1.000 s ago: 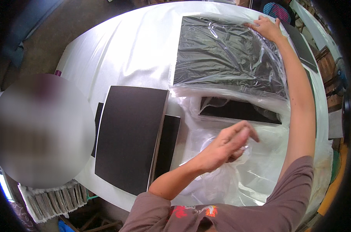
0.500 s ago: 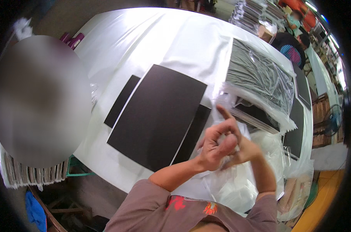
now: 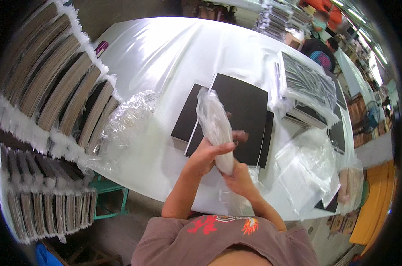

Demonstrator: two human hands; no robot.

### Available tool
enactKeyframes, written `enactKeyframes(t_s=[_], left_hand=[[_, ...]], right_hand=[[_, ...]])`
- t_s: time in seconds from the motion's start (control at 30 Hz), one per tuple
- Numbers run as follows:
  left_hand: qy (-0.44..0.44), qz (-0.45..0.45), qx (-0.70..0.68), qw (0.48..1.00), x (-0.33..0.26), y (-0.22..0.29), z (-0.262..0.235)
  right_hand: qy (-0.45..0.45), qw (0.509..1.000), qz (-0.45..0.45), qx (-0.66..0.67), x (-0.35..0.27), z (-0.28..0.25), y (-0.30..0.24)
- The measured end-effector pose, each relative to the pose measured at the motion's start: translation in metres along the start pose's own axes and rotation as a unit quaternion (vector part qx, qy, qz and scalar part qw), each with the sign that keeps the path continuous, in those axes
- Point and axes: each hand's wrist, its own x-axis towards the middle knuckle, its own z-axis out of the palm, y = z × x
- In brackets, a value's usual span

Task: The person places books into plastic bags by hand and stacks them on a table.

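Both my hands hold a clear plastic bag [image 3: 215,124] upright over the white table [image 3: 165,62]. My left hand [image 3: 205,156] grips its middle from the left. My right hand [image 3: 239,177] pinches its lower end. Behind the bag a black flat board [image 3: 245,111] lies on a stack of similar black boards [image 3: 187,116].
Tall stacks of wrapped boards [image 3: 54,88] stand at the left, with crumpled clear wrap [image 3: 125,124] beside them. A pile of bagged black boards [image 3: 307,84] and loose clear bags [image 3: 307,168] lie at the right. Other people [image 3: 320,44] are at the far end.
My right hand came back from the far pile and joined the left. Both hands now raise a clear bag upright. The view has swung left, showing the stacks.
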Motion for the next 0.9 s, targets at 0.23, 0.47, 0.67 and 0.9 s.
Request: enactKeyframes(t_s=[0.23, 0.47, 0.67, 0.9], left_hand=[[0.136, -0.169, -0.062, 0.974, -0.028, 0.003, -0.097], [0.248, -0.178, 0.338, 0.890, -0.034, -0.050, -0.143], [0.163, -0.056, 0.429, 0.887, -0.012, -0.072, -0.127], [0.030, 0.033, 0.471, 0.881, -0.002, -0.084, -0.127]], right_hand=[[-0.156, 0.987, 0.015, 0.033, -0.014, 0.020, -0.020], [0.278, 0.907, 0.316, 0.009, -0.040, -0.046, 0.111], [0.227, 0.867, 0.360, 0.259, -0.034, -0.017, 0.109], [0.214, 0.914, 0.269, 0.217, -0.031, -0.026, 0.132]])
